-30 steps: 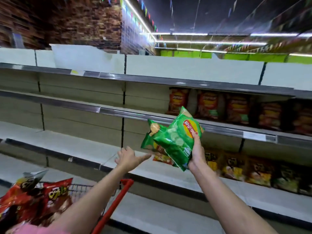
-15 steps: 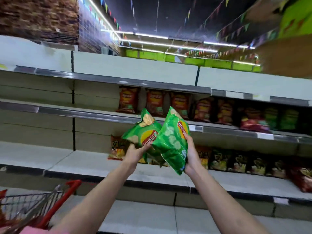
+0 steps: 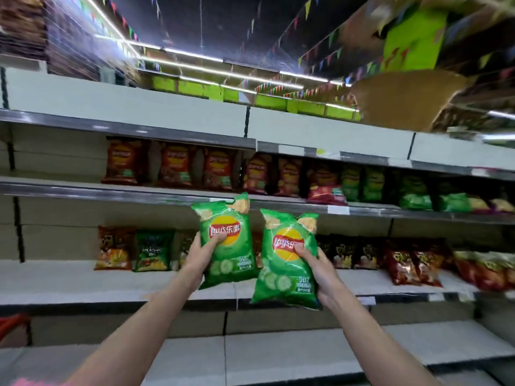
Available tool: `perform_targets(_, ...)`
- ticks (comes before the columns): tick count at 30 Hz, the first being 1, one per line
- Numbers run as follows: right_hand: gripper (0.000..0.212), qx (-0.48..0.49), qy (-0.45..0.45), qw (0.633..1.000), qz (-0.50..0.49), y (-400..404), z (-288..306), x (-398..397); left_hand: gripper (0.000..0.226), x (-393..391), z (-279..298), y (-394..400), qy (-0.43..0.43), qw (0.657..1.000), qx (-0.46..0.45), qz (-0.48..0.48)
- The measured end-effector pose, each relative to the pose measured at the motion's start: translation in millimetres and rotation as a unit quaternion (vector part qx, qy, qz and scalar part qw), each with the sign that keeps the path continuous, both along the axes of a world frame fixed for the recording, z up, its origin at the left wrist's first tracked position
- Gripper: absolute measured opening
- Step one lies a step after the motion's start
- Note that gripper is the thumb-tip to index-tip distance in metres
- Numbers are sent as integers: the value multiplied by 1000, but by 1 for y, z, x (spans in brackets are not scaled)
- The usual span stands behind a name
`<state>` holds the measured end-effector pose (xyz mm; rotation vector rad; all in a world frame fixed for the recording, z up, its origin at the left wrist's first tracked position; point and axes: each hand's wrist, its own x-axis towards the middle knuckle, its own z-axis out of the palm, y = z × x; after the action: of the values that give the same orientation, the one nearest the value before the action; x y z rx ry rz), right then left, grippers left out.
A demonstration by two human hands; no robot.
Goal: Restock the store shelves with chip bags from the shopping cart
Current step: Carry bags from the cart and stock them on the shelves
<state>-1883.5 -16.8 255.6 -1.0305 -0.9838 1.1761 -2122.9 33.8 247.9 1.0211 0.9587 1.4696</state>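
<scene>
I hold two green chip bags upright in front of the shelves. My left hand [image 3: 198, 256] grips the left green bag [image 3: 226, 246] by its left edge, thumb across the logo. My right hand [image 3: 317, 270] grips the right green bag [image 3: 287, 263] by its right edge. The two bags hang side by side, slightly apart. Behind them runs the middle shelf [image 3: 111, 192], with red bags [image 3: 125, 162] at its centre and green bags [image 3: 412, 193] further right. Of the shopping cart only a red edge [image 3: 12, 321] shows at the far left.
The lower shelf [image 3: 69, 285] carries an orange bag [image 3: 114, 247], a dark green bag [image 3: 153, 250] and dark and red bags [image 3: 412, 263] to the right. The left parts of both shelves hold nothing. The bottom shelf [image 3: 278, 355] lies bare.
The two bags, first bunched in my right hand, are now split, one in each hand. The view has swung right along the shelves and the cart has slid out at the left.
</scene>
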Motion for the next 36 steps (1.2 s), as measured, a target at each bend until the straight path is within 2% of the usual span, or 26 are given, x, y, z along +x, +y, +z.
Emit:
perform_targets(1,74,0,-5,1000,-7,-1,-3,14,44,15,-5,2,6,1000,-13,-8)
perform_targets(3,75,2,-14,1000,-22,0,-8,40,46,40,-13,5,24,999,-34,-17)
perform_targets(6,59,6,-6,999,-45,-4,-16,74,78,72,-22,15,66,995,-51,-58)
perform_targets(10,53,7,-4,994,-106,-8,-25,119,77,120,-11,13,91,987,-33,-129)
perform_targets(13,43,2,-7,987,-160,-7,-31,154,101,163,-8,25,120,976,-2,-179)
perform_targets(15,39,1,-7,983,-183,-6,-31,177,101,196,-7,32,133,970,13,-204)
perform_targets(17,52,-7,-15,977,-214,-4,-30,201,109,231,-5,41,139,963,15,-230)
perform_targets(18,61,-13,-19,973,-228,-4,-30,215,104,249,-1,42,141,958,15,-248)
perform_targets(21,83,-18,-11,968,-251,-5,-24,260,55,303,1,54,116,948,22,-297)
perform_targets(23,102,-19,-18,966,-259,-5,-15,290,40,341,1,65,100,946,12,-308)
perform_targets(25,95,-13,-36,965,-260,-2,-4,313,54,372,4,74,90,944,10,-317)
perform_targets(28,62,-25,-57,964,-258,17,8,342,104,409,9,106,79,939,4,-335)
perform_targets(29,63,-26,-60,964,-257,28,11,353,108,419,13,116,67,936,6,-346)
perform_targets(32,104,-38,-80,962,-257,64,25,380,93,441,32,147,55,932,5,-357)
perform_targets(33,103,-35,-85,962,-257,79,28,389,89,447,37,161,49,934,9,-355)
perform_targets(36,80,-34,-87,962,-258,117,37,409,87,459,51,197,61,927,25,-370)
